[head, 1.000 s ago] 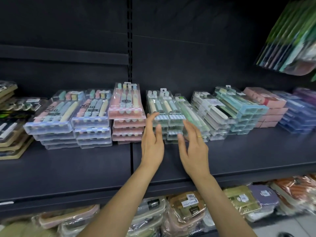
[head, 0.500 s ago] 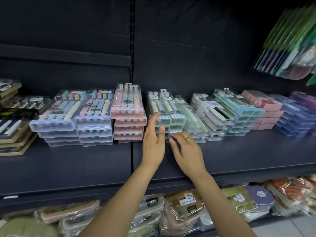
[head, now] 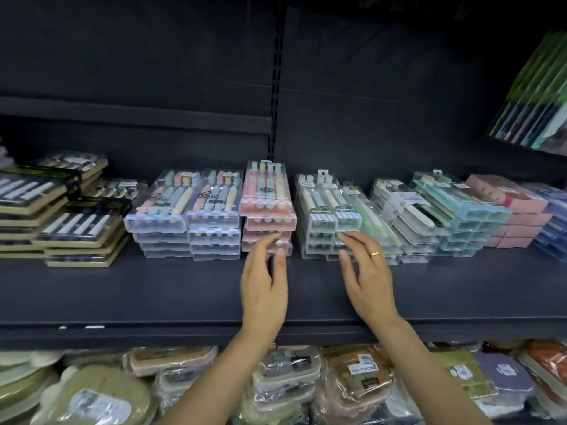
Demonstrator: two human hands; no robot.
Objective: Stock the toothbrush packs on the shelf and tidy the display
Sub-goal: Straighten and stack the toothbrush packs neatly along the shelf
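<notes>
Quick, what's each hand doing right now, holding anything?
Left hand: open, holding nothing, fingertips at the front of the pink pack stack.
Right hand: open, holding nothing, fingertips at the front of the green pack stack.

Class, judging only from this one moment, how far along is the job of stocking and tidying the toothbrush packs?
Done: most packs sit in stacks along the shelf, like the blue-based stacks. In hand: the left hand reaches at the front of the pink stack, the right hand at the green stack; neither grips a pack. Left: the green stack's right side fans out unevenly, and the clear packs beside it lie skewed.
</notes>
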